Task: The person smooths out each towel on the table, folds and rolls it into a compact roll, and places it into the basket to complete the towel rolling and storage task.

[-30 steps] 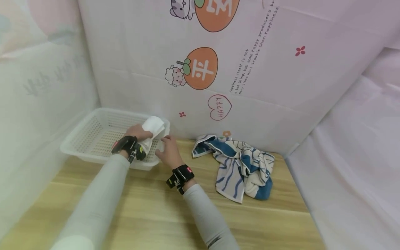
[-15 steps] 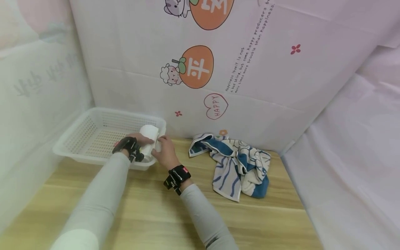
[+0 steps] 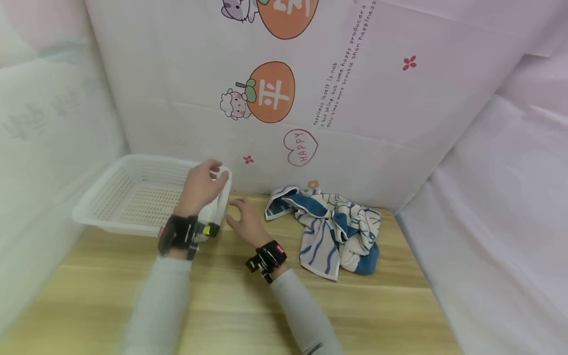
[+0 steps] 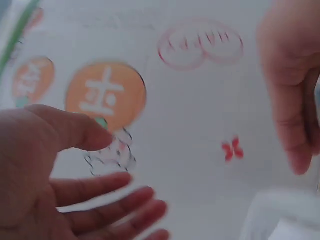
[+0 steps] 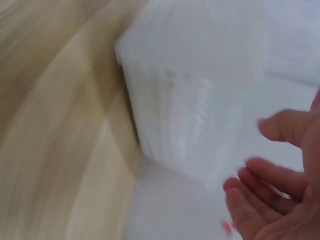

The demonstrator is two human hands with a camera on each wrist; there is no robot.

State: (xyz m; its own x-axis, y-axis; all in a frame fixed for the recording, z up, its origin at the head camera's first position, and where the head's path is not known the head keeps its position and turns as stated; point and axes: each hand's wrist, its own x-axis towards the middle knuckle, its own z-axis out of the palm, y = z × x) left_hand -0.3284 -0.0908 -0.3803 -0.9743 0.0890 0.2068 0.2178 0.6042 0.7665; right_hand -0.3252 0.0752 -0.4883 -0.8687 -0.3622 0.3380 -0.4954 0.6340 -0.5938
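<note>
Head view: white cloth (image 3: 210,211) apparently laid in basket (image 3: 144,203).
Left hand (image 3: 198,189) and right hand (image 3: 249,226) are held empty, fingers parted; a three-o'clock reach to the towel heap (image 3: 339,224) is probably required.

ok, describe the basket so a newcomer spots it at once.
Start at the wooden table; go to its back-left corner. The basket sits there, the left hand over its right end. White, rectangular and perforated, it looks nothing like the crumpled blue-and-white cloth to its right.
</note>
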